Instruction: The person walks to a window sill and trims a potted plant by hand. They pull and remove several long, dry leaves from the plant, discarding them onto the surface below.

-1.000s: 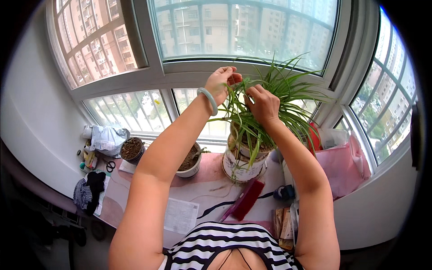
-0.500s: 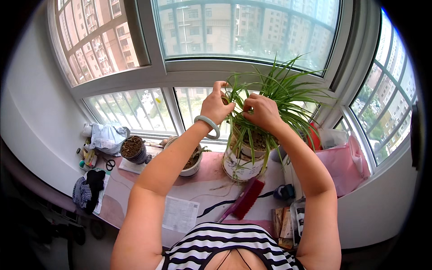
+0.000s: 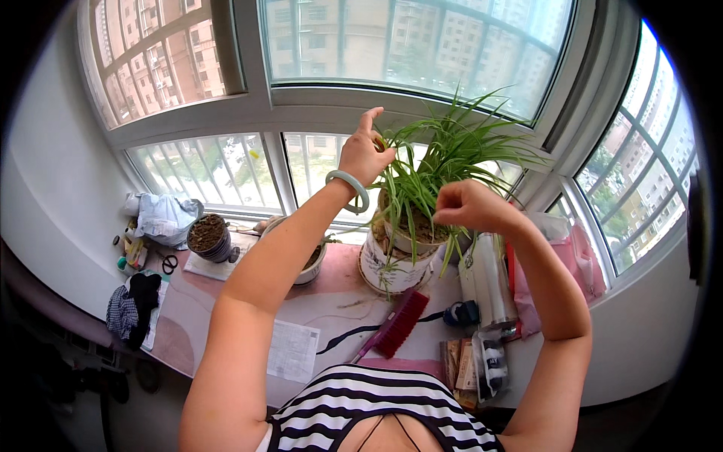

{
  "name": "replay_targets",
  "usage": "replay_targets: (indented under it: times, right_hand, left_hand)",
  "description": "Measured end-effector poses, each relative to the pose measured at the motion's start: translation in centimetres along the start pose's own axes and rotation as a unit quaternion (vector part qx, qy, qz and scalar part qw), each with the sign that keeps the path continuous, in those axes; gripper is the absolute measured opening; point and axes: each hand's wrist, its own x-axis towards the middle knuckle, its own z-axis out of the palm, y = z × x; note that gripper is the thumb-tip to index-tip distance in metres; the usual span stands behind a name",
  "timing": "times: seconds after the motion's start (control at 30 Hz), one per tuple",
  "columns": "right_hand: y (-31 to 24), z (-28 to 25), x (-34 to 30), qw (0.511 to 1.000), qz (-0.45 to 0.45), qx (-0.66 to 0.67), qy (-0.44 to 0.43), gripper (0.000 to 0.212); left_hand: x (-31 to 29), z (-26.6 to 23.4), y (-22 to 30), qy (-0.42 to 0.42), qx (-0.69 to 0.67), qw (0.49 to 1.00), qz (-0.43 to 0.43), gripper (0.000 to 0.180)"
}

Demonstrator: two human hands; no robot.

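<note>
A leafy potted plant (image 3: 444, 154) with long, narrow green leaves stands by the window in a white pot (image 3: 395, 264). At its left side, my left hand (image 3: 365, 158) is raised with the index finger pointing up and the thumb bent in. A small yellowish-brown bit shows between thumb and fingers, too small to name. A pale bangle (image 3: 348, 188) circles that wrist. My right hand (image 3: 476, 205) is closed in front of the plant's right side, fingers curled inward. Whatever it may hold is hidden.
On the pink-and-white surface lie a red-bristled brush (image 3: 403, 324), a printed sheet (image 3: 292, 350) and black scissors (image 3: 169, 264). Soil-filled pots (image 3: 209, 237) stand at the left. A pink bag (image 3: 561, 260) and small boxes (image 3: 461, 365) sit at the right.
My right hand has drawn away from the leaves, down and to the right. My left hand stays by the plant, its index finger now raised higher.
</note>
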Motion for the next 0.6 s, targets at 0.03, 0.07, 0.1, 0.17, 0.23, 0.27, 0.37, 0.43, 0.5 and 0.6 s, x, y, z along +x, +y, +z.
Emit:
replay_targets:
  times: [0.03, 0.07, 0.1, 0.17, 0.23, 0.27, 0.37, 0.43, 0.5, 0.6]
  right_hand:
    - [1.3, 0.7, -0.4, 1.0, -0.008, 0.006, -0.024, 0.022]
    - [1.8, 1.4, -0.6, 0.998, 0.006, 0.013, -0.055, 0.021]
    - [1.9, 2.0, -1.1, 0.996, 0.02, 0.02, -0.086, 0.021]
    - [1.5, 3.5, -2.0, 0.984, 0.015, 0.107, -0.14, 0.019]
    - [1.1, 4.8, -2.9, 0.963, 0.026, 0.178, -0.203, 0.017]
    - [1.3, 5.8, -3.2, 0.955, 0.006, 0.193, -0.223, 0.016]
    - [0.8, 9.9, -5.0, 0.941, -0.023, 0.231, -0.245, 0.014]
    - [-0.7, 11.3, -6.5, 0.918, -0.013, 0.28, -0.281, 0.013]
    - [-3.1, 10.2, -7.9, 0.926, -0.018, 0.286, -0.247, 0.013]
    - [-4.4, 7.7, -7.6, 0.897, -0.048, 0.392, -0.199, 0.013]
  left_hand:
    - [0.1, 0.4, 0.4, -0.01, 0.001, 1.0, 0.005, 0.07]
    - [0.1, 0.5, 0.6, -0.015, 0.008, 1.0, 0.007, 0.07]
    - [0.2, 0.5, 0.8, -0.02, 0.015, 1.0, 0.01, 0.07]
    - [0.1, 0.4, 0.8, -0.022, 0.014, 1.0, 0.011, 0.07]
    - [0.1, 0.1, 0.6, -0.019, 0.017, 1.0, 0.016, 0.069]
    - [0.0, 0.0, 0.8, -0.026, 0.015, 1.0, 0.009, 0.069]
    - [0.0, -0.4, 1.7, -0.043, 0.007, 0.999, 0.002, 0.068]
    - [-0.2, -0.2, 1.9, -0.052, 0.002, 0.999, 0.012, 0.068]
    - [-0.3, -0.4, 1.7, -0.068, 0.01, 0.997, 0.018, 0.069]
    - [-0.9, -0.8, 1.4, -0.094, 0.009, 0.995, 0.035, 0.071]
